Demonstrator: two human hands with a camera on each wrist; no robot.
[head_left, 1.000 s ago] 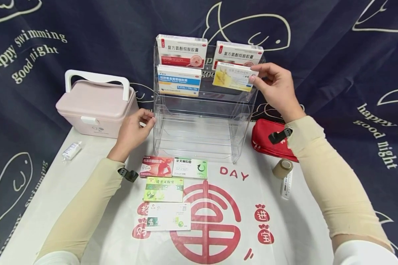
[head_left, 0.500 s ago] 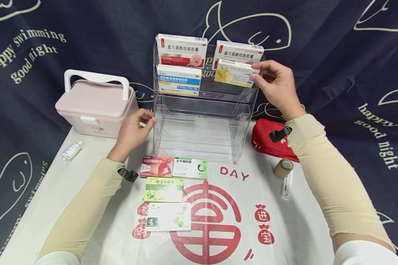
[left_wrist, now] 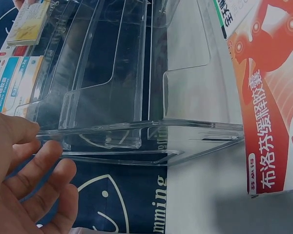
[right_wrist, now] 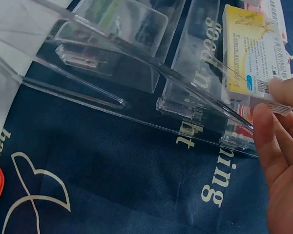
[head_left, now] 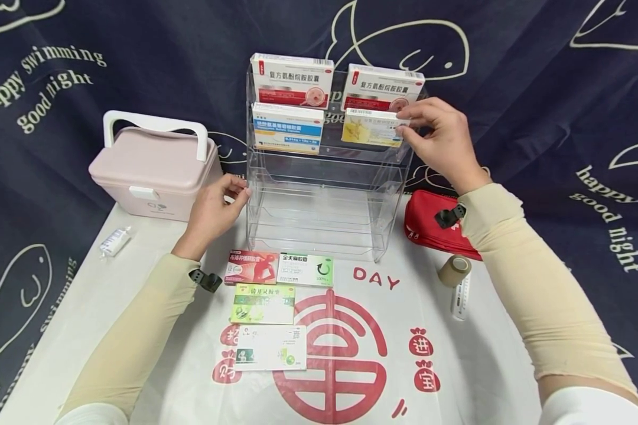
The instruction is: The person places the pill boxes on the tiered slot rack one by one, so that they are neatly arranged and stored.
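Observation:
My right hand [head_left: 438, 136] pinches the right end of a yellow-and-white medicine box [head_left: 369, 128], seated upright in the second tier of a clear acrylic display rack [head_left: 324, 171]. In the right wrist view, thumb and fingers close around that end of the medicine box [right_wrist: 254, 58]. My left hand [head_left: 212, 206] holds the rack's left side edge between thumb and forefinger, the other fingers loosely curled in the left wrist view. A blue-and-white box [head_left: 288, 130] shares the tier. Two red-and-white boxes, one left [head_left: 292, 81] and one right [head_left: 381, 87], stand in the tier above.
Before the rack lie a red box [head_left: 251, 267], a white-green box [head_left: 305, 270], a lime-green box [head_left: 263, 304] and a white box [head_left: 270, 348]. A pink case [head_left: 154, 171] stands left; a red pouch [head_left: 438, 224], a brown roll [head_left: 454, 271] and a thermometer-like strip [head_left: 461, 298] lie right.
The yellow-and-white box was raised slightly by my right hand, then lowered and set straighter in its tier. My left hand has stayed at the rack's edge.

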